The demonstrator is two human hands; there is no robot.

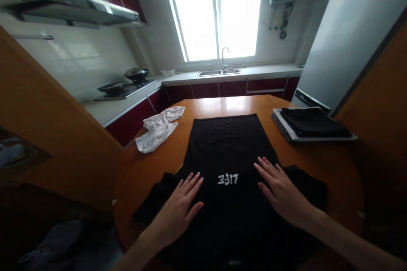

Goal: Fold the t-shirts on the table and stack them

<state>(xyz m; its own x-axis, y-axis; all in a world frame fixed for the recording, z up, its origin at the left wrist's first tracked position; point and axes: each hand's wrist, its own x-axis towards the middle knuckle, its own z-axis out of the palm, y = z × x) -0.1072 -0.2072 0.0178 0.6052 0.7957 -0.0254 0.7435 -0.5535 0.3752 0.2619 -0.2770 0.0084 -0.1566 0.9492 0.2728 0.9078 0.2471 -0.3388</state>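
Note:
A black T-shirt [227,144] with small white lettering lies spread flat on a round orange-brown table [321,161], its hem pointing away from me. My left hand [179,207] rests flat on the shirt left of the lettering, fingers stretched out. My right hand [281,188] lies flat on the shirt right of the lettering, fingers spread. Neither hand holds anything.
A crumpled white garment [159,129] lies on the table's far left. A stack of folded dark and grey clothes [310,125] sits at the far right. Behind are a kitchen counter with a sink [219,72], a stove with pans [127,84], and a fridge [346,38].

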